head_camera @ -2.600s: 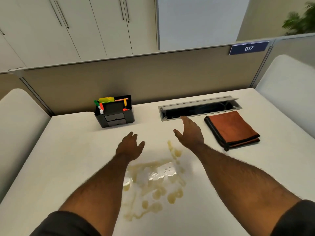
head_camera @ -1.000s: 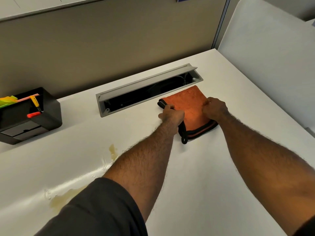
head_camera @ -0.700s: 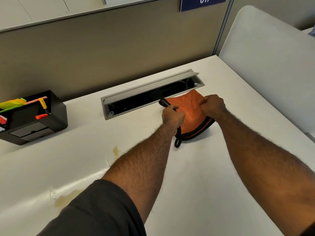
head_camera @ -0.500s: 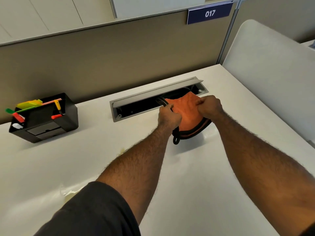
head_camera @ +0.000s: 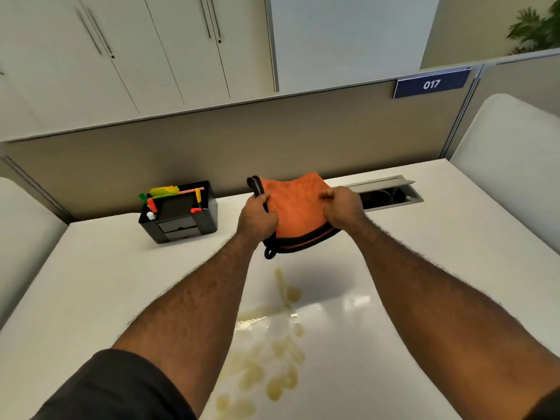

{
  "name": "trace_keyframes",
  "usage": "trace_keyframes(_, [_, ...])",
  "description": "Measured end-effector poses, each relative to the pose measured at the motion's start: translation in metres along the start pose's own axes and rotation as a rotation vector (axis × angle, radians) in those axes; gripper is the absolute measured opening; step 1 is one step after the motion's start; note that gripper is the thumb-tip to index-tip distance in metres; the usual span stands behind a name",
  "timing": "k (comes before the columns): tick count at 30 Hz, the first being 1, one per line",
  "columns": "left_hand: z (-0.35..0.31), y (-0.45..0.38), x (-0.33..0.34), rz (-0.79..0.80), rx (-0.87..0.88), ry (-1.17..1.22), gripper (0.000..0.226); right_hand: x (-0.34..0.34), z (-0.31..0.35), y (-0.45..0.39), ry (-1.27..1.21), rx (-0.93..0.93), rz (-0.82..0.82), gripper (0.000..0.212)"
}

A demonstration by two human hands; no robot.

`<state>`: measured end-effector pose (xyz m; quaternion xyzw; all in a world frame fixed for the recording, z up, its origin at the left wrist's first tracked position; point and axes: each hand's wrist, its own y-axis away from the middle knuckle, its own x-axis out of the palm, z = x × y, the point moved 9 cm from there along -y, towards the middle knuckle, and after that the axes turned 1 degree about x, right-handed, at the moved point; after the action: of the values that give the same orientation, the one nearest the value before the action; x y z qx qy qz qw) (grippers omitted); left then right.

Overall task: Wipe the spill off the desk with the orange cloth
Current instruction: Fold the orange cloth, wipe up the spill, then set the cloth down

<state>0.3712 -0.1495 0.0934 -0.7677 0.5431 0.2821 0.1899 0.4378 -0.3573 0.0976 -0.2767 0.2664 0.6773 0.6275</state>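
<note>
A folded orange cloth (head_camera: 295, 209) with black trim hangs in the air above the white desk (head_camera: 106, 277), held by both hands. My left hand (head_camera: 257, 218) grips its left edge and my right hand (head_camera: 342, 209) pinches its right side. A yellowish spill (head_camera: 272, 356) of puddles and drops lies on the desk below and nearer to me than the cloth, between my two forearms. The cloth's shadow falls on the desk just beyond the spill.
A black desk organiser (head_camera: 178, 215) with coloured pens stands at the back left. An open grey cable tray (head_camera: 388, 194) is set into the desk at the back right. A beige partition (head_camera: 212, 147) runs behind, with white side panels (head_camera: 509, 165) at both ends.
Both hands have lifted the cloth off the desk beside the cable tray and carried it left, above the spill. The view has swung back so the whole spill shows.
</note>
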Motion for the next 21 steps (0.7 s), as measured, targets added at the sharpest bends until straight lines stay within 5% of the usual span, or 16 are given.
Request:
trace_keyframes(9, [0.098, 0.052, -0.133, -0.142, -0.011, -0.175, 0.062, 0.113, 0.121, 0.078, 0.042, -0.292, 0.273, 0.053])
trace_keyframes(21, [0.253, 0.146, -0.232, -0.239, -0.136, -0.270, 0.059, 0.261, 0.193, 0.188, -0.097, -0.382, 0.466, 0.045])
